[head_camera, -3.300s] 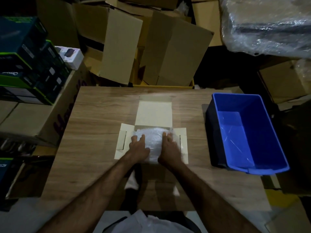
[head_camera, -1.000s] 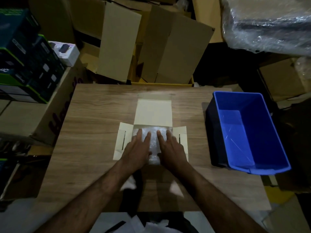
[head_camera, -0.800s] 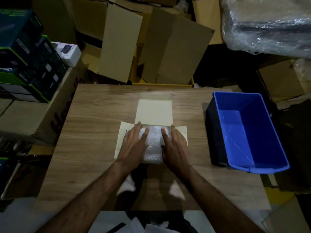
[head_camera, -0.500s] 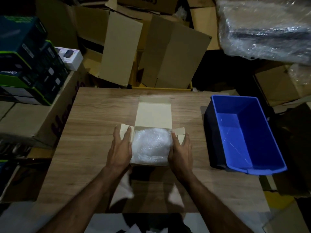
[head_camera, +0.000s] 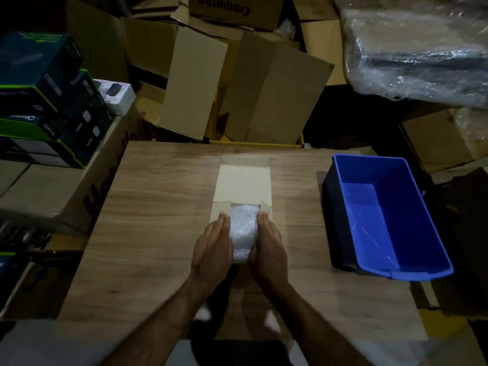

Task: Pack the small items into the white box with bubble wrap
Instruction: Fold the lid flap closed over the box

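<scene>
The white box (head_camera: 244,184) lies on the wooden table (head_camera: 158,207) with its lid flap folded back away from me. Bubble wrap (head_camera: 243,228) fills the box and hides whatever is beneath it. My left hand (head_camera: 212,245) lies flat on the box's left side flap and presses it inward over the wrap, fingers straight. My right hand (head_camera: 268,247) does the same on the right side flap. Between my two hands a strip of bubble wrap shows.
An empty blue plastic bin (head_camera: 388,220) stands on the table's right side. Stacked dark product boxes (head_camera: 45,101) sit on cartons at the left. Upright cardboard boxes (head_camera: 237,88) crowd behind the table's far edge, and a plastic-wrapped bundle (head_camera: 417,48) lies at the upper right.
My hands left the top of the bubble wrap, moved out to the box's side flaps, and have now folded both flaps inward over the wrap.
</scene>
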Available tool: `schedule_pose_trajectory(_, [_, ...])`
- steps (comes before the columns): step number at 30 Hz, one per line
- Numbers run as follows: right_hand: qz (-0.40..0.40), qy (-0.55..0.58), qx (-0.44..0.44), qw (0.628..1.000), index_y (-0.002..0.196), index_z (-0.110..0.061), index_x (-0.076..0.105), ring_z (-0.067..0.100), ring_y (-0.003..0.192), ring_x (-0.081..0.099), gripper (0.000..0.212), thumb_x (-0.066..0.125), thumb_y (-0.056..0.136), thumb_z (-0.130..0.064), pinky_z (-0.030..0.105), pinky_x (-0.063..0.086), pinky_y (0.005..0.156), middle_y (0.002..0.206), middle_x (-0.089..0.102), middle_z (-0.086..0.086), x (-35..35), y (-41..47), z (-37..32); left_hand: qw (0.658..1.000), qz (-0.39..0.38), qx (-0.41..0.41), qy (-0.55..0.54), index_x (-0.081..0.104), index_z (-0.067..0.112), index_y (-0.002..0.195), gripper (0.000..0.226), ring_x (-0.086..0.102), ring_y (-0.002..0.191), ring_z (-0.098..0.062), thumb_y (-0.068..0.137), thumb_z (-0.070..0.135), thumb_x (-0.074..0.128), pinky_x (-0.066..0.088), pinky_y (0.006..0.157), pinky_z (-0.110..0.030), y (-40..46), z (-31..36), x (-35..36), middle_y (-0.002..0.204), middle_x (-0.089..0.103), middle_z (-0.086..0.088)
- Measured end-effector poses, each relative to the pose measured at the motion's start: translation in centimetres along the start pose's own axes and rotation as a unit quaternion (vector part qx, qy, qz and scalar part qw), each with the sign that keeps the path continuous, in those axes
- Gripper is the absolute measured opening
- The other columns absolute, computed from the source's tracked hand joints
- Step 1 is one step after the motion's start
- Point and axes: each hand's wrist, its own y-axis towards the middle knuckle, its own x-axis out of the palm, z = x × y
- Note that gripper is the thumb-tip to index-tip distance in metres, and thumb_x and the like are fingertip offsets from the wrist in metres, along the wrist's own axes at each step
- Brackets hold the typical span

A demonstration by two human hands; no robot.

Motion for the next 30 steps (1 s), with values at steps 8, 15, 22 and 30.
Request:
schedule_pose_trajectory(8, [-0.059,-0.089,-0.063,0.992,0.154,-0.003,0.035,0.031,0.148,0.032,0.062,0.023,0.108,-0.043,0.046,0.032,0.121,0.157,0.042,0.015,1.5,0.2,1.8,0.994,-0.01,0.05,0.095,0.05,0.009,0.143,0.053,0.054,0.126,-0.031,0.092,0.024,0.055,0.051,0.09,-0.043,0.2,-1.5,1.1,0.153,0.046,-0.011])
schedule_pose_trajectory(15, [-0.056,-0.042,-0.018,0.997,0.129,-0.051,0.054,0.028,0.146,0.034,0.03,0.048,0.1,-0.047,0.039,0.04,0.113,0.156,0.042,0.012,0.1,3.8,3.0,0.991,-0.045,-0.045,-0.119,0.063,0.031,0.121,0.03,0.02,0.15,-0.031,0.091,0.028,0.069,0.031,0.117,-0.04,4.6,-3.6,-0.4,0.165,0.007,-0.013])
schedule_pose_trajectory(22, [-0.1,0.033,0.003,0.994,0.16,-0.03,0.018,0.034,0.15,0.027,0.089,0.073,0.091,-0.025,0.045,0.037,0.116,0.166,0.014,0.015,-0.5,10.2,3.0,0.969,-0.11,-0.062,-0.212,0.032,0.042,0.149,0.095,0.013,0.154,-0.022,0.076,0.019,0.088,0.027,0.115,-0.025,10.9,-3.4,-3.3,0.166,-0.007,-0.002])
schedule_pose_trajectory(30, [-0.048,-0.091,-0.035,0.994,0.146,-0.046,-0.036,0.03,0.143,0.038,0.13,0.075,0.083,-0.025,0.035,0.057,0.091,0.168,-0.017,0.006,-3.4,13.6,-2.9,0.995,-0.012,-0.024,-0.094,-0.027,0.048,0.15,0.128,0.039,0.142,-0.026,0.084,0.026,0.08,0.049,0.1,-0.04,12.7,-0.2,-8.1,0.167,-0.009,0.001])
